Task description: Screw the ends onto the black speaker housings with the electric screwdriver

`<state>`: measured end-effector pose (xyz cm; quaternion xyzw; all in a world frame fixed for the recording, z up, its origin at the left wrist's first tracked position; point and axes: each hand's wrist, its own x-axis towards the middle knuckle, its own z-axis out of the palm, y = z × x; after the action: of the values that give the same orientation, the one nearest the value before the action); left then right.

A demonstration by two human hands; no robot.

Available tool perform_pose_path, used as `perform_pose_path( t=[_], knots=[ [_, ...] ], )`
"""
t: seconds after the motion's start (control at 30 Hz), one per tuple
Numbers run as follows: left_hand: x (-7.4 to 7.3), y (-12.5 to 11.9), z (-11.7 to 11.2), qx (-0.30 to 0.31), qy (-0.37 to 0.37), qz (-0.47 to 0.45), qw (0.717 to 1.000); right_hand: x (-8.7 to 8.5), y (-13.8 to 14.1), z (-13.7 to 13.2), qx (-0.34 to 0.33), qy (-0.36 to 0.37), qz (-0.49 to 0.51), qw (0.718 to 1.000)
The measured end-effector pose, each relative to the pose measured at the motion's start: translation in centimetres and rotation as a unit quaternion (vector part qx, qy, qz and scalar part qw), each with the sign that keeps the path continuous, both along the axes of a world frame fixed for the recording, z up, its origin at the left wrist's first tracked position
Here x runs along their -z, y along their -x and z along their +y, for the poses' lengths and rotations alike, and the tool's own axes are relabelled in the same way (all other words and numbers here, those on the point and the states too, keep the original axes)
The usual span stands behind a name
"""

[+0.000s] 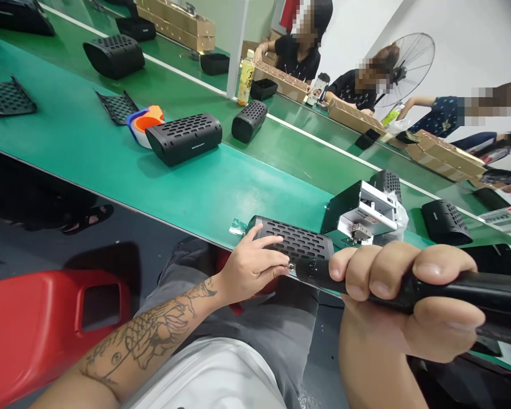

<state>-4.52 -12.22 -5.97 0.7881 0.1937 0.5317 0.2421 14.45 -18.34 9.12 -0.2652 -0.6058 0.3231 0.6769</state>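
Note:
A black perforated housing (pixel 300 238), like a speaker shell, lies at the table's near edge in front of me. My left hand (pixel 251 261) rests over its near left side, fingers stretched out and apart. My right hand (pixel 400 278) is wrapped round a black electric screwdriver (pixel 464 292) held almost level. Its tip points left and meets the near side of the housing, close beside my left fingertips. Whether a screw sits at the tip is too small to tell. A metal-fronted box (pixel 361 213) stands just behind the housing.
More black housings (pixel 185 138) stand along the green table (pixel 123 170), one against an orange and blue tape roll (pixel 147 122). A drink bottle (pixel 246 79) stands on the far side. Several people sit opposite with cardboard boxes (pixel 281 82). A red stool (pixel 46 324) is at my left.

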Motion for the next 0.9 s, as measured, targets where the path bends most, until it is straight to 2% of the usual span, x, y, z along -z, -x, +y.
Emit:
perform_pose_path(
  t=[0.43, 0.63, 0.77, 0.9],
  knots=[
    [0.0, 1.0, 0.2, 0.001, -0.033, -0.002, 0.999, -0.6, 1.1, -0.4, 0.033, 0.029, -0.007, 0.999],
    [0.1, 1.2, 0.0, -0.01, -0.019, -0.014, 1.0, -0.7, 1.9, -0.4, 0.037, 0.042, -0.021, 0.998],
    [0.2, 1.2, 0.0, -0.015, 0.002, -0.016, 1.0, -0.9, 1.4, -0.5, 0.05, 0.046, -0.028, 0.997],
    [0.2, 1.3, 0.1, -0.016, -0.007, -0.044, 0.999, -0.7, 0.8, -0.6, 0.04, 0.041, -0.024, 0.998]
  ],
)
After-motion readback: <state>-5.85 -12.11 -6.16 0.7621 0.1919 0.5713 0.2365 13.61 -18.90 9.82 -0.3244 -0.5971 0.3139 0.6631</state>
